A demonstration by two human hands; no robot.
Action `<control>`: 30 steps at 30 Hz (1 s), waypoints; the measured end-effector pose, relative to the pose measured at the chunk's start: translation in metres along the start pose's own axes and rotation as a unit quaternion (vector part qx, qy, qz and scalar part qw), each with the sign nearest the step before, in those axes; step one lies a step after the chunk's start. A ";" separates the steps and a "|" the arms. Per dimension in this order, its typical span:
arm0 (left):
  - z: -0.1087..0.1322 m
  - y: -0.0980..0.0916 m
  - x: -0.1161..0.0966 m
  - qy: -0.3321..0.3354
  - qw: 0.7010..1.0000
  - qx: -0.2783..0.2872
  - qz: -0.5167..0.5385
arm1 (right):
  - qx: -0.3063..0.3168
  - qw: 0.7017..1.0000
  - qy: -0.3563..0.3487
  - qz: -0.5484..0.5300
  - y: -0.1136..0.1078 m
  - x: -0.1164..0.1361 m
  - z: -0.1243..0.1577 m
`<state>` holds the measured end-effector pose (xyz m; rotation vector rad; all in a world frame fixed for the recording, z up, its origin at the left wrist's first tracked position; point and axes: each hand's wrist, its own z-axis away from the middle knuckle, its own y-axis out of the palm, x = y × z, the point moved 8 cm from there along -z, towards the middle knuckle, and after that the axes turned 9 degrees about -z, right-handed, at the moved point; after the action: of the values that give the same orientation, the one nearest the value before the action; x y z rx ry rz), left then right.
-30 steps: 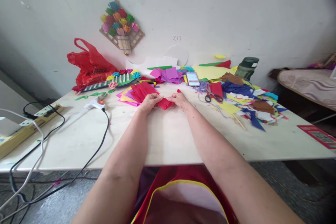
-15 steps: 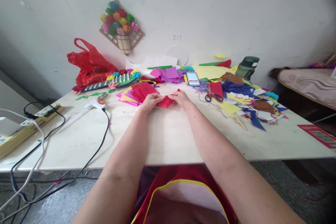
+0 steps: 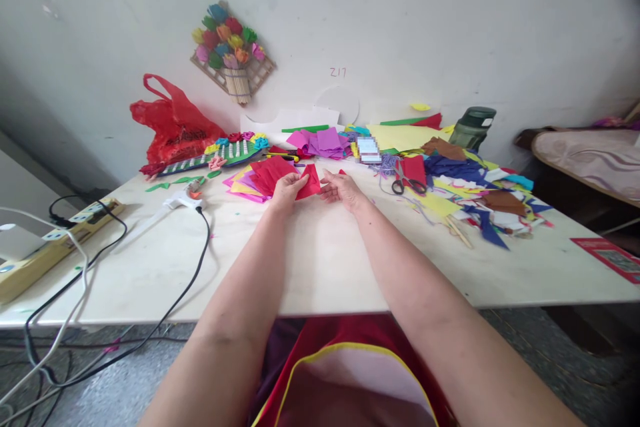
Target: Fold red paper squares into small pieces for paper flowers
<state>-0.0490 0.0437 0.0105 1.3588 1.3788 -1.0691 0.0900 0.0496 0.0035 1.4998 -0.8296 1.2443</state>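
Pale tabletop (image 3: 325, 267) stretches from the hands to its front edge, with the glue gun (image 3: 184, 199) well off to the left and the scissors (image 3: 407, 181) nearer on the right. The left hand (image 3: 287, 192) pinches a red paper piece (image 3: 311, 180), thin, flat and angular-cornered, just beside the fanned paper stack (image 3: 265, 179). The right hand (image 3: 344, 191) is half open, fingers parted near its right edge; whether they touch it is hard to tell.

Soft light washes the wall (image 3: 425, 27) while frame edges stretch, perhaps blurring
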 end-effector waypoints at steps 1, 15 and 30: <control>-0.001 -0.002 -0.001 0.008 0.999 -0.021 0.023 | 0.005 1.000 0.007 -0.003 0.002 -0.002 -0.001; 0.001 0.012 0.014 -0.062 0.989 0.019 0.134 | -0.070 0.996 -0.060 -0.005 0.002 0.001 -0.004; -0.003 -0.003 0.017 -0.034 0.990 -0.070 0.117 | 0.013 1.000 0.003 -0.025 0.023 -0.012 -0.002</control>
<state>-0.0520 0.0499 -0.0052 1.3309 1.1879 -0.8388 0.0656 0.0441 -0.0023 1.5284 -0.7695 1.2261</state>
